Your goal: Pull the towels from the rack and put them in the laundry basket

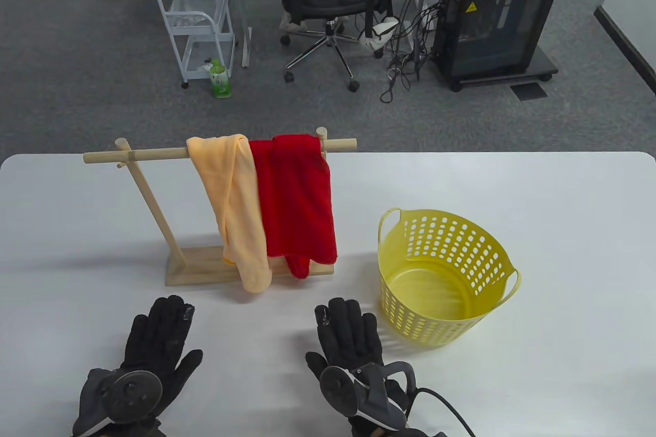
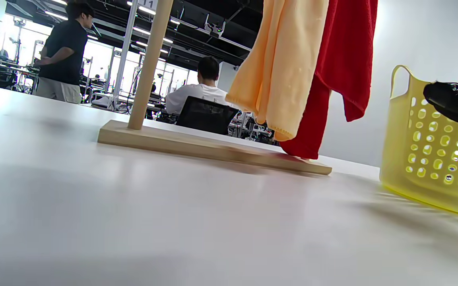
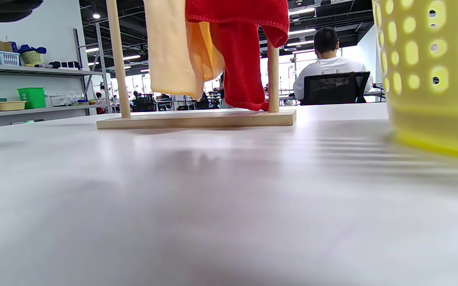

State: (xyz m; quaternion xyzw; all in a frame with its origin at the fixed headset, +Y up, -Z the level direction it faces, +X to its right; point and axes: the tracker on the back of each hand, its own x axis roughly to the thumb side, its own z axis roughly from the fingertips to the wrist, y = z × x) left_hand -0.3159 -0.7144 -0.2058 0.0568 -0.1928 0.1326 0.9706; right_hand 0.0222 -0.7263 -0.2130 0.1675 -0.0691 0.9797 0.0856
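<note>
While both my left hand [image 1: 154,350] and right hand [image 1: 351,342] lie flat and empty at bottom of frame, peach towel [image 1: 233,201] and red towel [image 1: 297,196] overlap on the light wooden rack [image 1: 154,154], centre. Risk: yanking one drags both or tips it, missing the yellow perforated plastic basket [image 1: 441,278], right.

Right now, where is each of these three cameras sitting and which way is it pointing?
Table view: high above the near edge, looking down at the white table; both gloved hands, left hand and right hand, lie flat.
Left wrist view: low over the tabletop, facing the wooden rack; only the right hand's dark fingers show at the right edge.
Right wrist view: low over the tabletop, facing the rack; a dark blur at the top left corner may be the left hand.
Shared: all show the orange towel, red towel and yellow basket.
</note>
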